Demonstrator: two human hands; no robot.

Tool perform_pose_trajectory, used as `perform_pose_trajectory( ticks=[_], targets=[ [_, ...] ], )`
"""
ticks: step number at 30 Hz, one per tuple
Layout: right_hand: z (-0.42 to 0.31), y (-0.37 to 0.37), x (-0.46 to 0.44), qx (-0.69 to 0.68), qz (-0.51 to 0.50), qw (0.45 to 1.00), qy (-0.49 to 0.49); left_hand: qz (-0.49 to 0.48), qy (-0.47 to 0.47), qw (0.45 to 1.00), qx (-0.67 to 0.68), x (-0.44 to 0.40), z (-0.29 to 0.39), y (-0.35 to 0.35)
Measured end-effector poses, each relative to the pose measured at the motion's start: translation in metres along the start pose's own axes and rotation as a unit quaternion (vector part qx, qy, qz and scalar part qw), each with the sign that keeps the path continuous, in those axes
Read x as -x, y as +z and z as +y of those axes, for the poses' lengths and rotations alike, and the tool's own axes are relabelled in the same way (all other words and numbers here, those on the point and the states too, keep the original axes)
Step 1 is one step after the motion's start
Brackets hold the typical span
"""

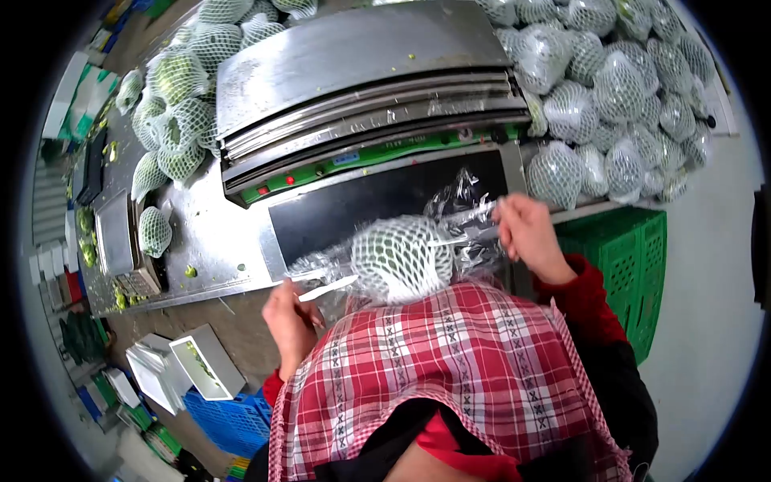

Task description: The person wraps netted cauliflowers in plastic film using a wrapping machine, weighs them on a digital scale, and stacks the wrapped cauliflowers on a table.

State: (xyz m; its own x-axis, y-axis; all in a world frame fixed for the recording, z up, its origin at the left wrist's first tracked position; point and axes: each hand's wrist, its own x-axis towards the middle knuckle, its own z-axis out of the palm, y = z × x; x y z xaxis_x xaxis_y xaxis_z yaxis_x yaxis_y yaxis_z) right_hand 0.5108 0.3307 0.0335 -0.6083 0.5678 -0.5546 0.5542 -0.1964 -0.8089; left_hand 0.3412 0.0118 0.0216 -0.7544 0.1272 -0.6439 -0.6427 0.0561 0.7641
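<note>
In front of my apron, a round green head of produce in a white foam net [404,255] sits over the front of the machine's black plate [377,197]. Clear plastic film [474,253] is gathered around it and stretches out to both sides. My left hand [291,320] is closed on the film at the left, beside a white pointed strip [328,288]. At the right, my right hand [528,234] is closed and pinches the other end of the film, pulled taut. What kind of produce is inside the net cannot be made out.
The steel film-wrapping machine [361,60] stands ahead. Netted produce [181,76] is heaped at left, film-wrapped pieces [618,84] at right. One netted piece [154,231] sits by a metal scale [116,237]. Green crates [622,273], a blue crate [229,422] and a white box [207,361] stand below.
</note>
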Motion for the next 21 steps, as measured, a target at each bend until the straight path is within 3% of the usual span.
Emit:
perform_pose_trajectory(
  ticks=[2, 4, 5, 6, 7, 9, 12, 13, 14, 16, 18, 20, 21],
  targets=[
    [0.075, -0.007, -0.003, -0.003, -0.031, 0.997, 0.075, -0.004, -0.104, 0.980, -0.171, -0.020, -0.053, -0.016],
    [0.143, 0.011, -0.019, 0.089, -0.085, 0.992, -0.037, -0.158, 0.044, 0.946, -0.279, -0.063, -0.118, -0.013],
    [0.155, 0.028, -0.024, 0.193, -0.127, 0.972, 0.034, -0.220, 0.104, 0.921, -0.306, -0.080, -0.139, -0.004],
    [0.153, 0.052, -0.020, 0.140, -0.118, 0.983, 0.021, -0.263, 0.156, 0.904, -0.298, -0.082, -0.153, 0.012],
    [0.170, 0.078, -0.025, -0.053, -0.100, 0.994, -0.004, -0.302, 0.207, 0.886, -0.285, -0.082, -0.166, 0.028],
    [0.145, 0.090, -0.003, -0.177, -0.109, 0.978, 0.014, -0.365, 0.304, 0.841, -0.259, -0.084, -0.183, 0.057],
    [0.104, 0.064, 0.058, -0.358, -0.093, 0.929, -0.003, -0.389, 0.302, 0.821, -0.289, -0.046, -0.116, 0.105],
    [0.094, 0.054, 0.080, -0.395, -0.077, 0.915, -0.024, -0.397, 0.369, 0.806, -0.237, -0.028, -0.083, 0.127],
    [0.086, 0.045, 0.098, -0.416, -0.052, 0.906, -0.056, -0.370, 0.505, 0.747, -0.225, -0.022, -0.064, 0.148],
    [0.072, 0.037, 0.118, -0.394, 0.019, 0.909, -0.132, -0.298, 0.532, 0.761, -0.219, 0.010, -0.016, 0.182],
    [0.060, 0.026, 0.122, -0.345, 0.088, 0.914, -0.196, -0.467, 0.500, 0.705, -0.186, 0.036, 0.026, 0.202],
    [0.050, 0.008, 0.116, -0.323, 0.131, 0.910, -0.226, -0.769, 0.293, 0.545, -0.164, 0.047, 0.053, 0.216],
    [0.044, -0.003, 0.111, -0.330, 0.139, 0.905, -0.229, -0.793, 0.271, 0.519, -0.172, 0.063, 0.061, 0.214]
  ],
)
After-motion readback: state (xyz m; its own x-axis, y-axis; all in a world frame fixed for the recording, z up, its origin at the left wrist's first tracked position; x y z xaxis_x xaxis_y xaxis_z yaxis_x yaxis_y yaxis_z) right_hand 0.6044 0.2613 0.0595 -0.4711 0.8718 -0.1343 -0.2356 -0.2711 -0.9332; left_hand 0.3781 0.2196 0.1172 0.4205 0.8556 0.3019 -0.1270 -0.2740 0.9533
